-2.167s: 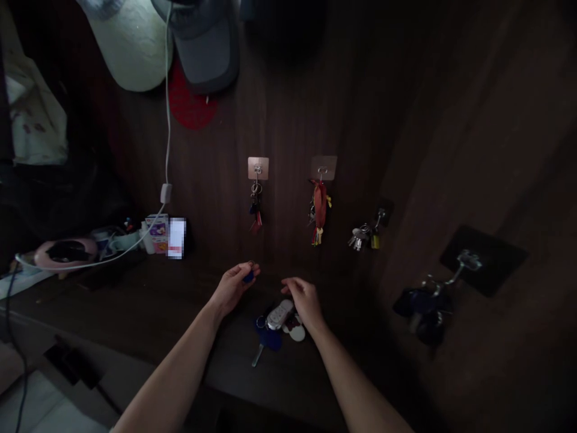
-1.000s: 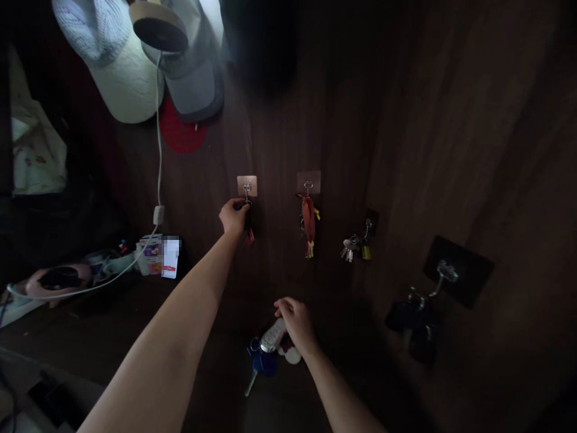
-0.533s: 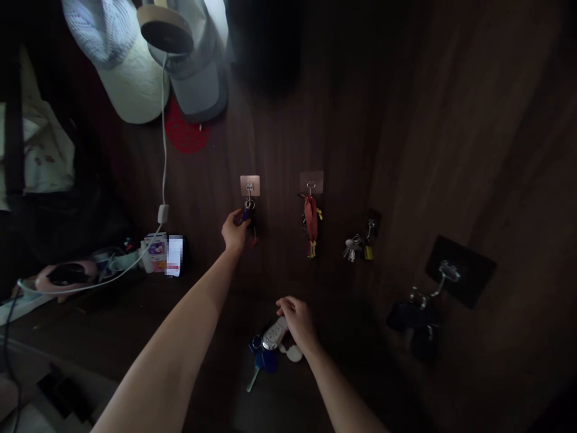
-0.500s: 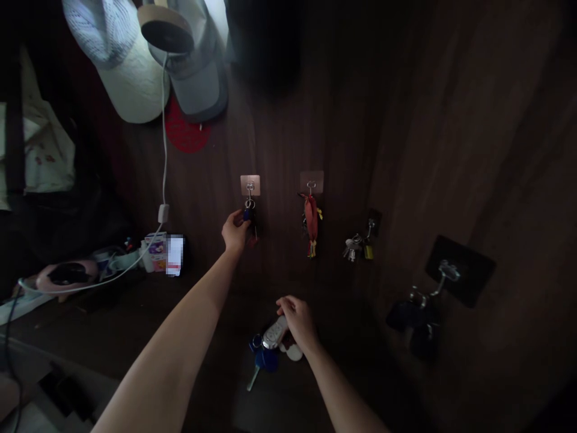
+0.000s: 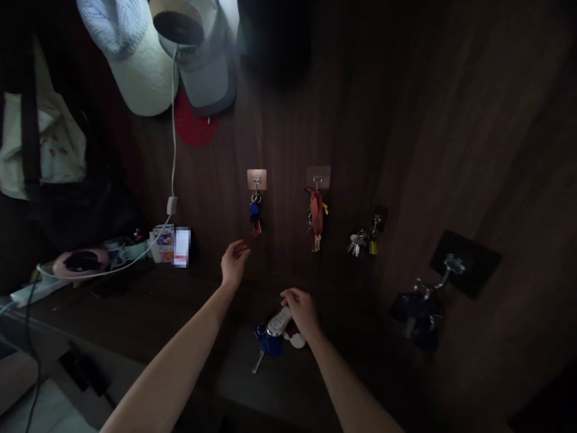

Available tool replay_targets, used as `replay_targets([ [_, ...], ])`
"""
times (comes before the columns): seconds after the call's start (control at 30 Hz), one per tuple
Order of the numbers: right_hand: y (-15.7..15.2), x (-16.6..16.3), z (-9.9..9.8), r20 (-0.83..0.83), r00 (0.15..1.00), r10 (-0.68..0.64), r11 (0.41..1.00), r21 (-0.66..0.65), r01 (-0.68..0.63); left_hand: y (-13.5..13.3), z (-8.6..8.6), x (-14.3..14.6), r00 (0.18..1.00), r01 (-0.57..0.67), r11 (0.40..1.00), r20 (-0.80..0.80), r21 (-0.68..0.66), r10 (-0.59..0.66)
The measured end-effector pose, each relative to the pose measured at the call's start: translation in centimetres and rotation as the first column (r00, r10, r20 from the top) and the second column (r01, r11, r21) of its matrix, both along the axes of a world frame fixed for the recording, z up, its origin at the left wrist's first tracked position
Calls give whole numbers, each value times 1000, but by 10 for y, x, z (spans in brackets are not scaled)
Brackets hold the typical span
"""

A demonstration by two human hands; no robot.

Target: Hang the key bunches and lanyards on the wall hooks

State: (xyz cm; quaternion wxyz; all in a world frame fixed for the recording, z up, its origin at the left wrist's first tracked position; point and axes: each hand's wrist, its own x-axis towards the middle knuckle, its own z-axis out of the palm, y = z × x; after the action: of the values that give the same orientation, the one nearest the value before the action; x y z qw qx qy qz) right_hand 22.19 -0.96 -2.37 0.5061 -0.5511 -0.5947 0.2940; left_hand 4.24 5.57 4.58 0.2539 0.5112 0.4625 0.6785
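A small bunch of keys with blue heads (image 5: pixel 254 209) and a red tag hangs from the left hook (image 5: pixel 256 180). Just below it, my left hand (image 5: pixel 235 263) has its fingers stretched out and holds nothing. Lower down, my right hand (image 5: pixel 303 310) is closed at the top of another key bunch, its fingers curled over a silver-white remote fob (image 5: pixel 279 322). Blue tags (image 5: pixel 270 345), a metal key (image 5: pixel 258 362) and a pale round tag (image 5: pixel 297 341) belong to this bunch. The exact grip is hidden behind the fingers.
Keys with a red strap (image 5: pixel 317 213) hang on the middle hook; more keys (image 5: pixel 357 243) and dark items (image 5: pixel 417 316) hang at right. Caps (image 5: pixel 144 78) hang upper left above a white cable (image 5: pixel 173 150). Boxes (image 5: pixel 166 243) and a lit screen (image 5: pixel 181 246) stand left on the shelf.
My left hand has let go of the blue keys on the left hook and moved down from them. My right hand stays at the fob bunch. The view has shifted slightly.
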Motion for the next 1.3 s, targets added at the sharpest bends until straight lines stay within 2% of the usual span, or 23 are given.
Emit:
replay_targets([
  [0.2,1,0,0,55,998,-14,1000,20,13,-24,-35,-18,1000,-19,997,-20,-71,17],
  [0.4,0,1,2,65,998,-15,1000,20,13,-38,-50,-29,998,12,993,-67,-118,-20],
  [0.5,-1,0,2,64,998,-15,1000,26,14,-45,-50,-30,987,70,984,-129,-161,-91],
  [0.6,-1,1,2,70,997,-14,1000,23,12,-55,-48,-29,941,177,960,-249,-216,-229],
  [0.73,-1,1,2,89,996,-9,1000,25,7,-69,-45,-26,766,359,871,-428,-335,-480],
  [0.8,-1,2,2,86,996,-5,1000,26,2,-73,-44,-26,685,401,830,-474,-388,-552],
  [0.93,-1,2,2,83,996,12,999,30,-14,-77,-39,-27,613,414,797,-513,-440,-601],
  [1.03,-1,2,2,88,996,12,999,28,-15,-78,-37,-28,559,431,793,-562,-431,-610],
  [1.3,-1,2,2,87,996,8,1000,25,-10,-74,-43,-28,578,439,805,-560,-399,-593],
])
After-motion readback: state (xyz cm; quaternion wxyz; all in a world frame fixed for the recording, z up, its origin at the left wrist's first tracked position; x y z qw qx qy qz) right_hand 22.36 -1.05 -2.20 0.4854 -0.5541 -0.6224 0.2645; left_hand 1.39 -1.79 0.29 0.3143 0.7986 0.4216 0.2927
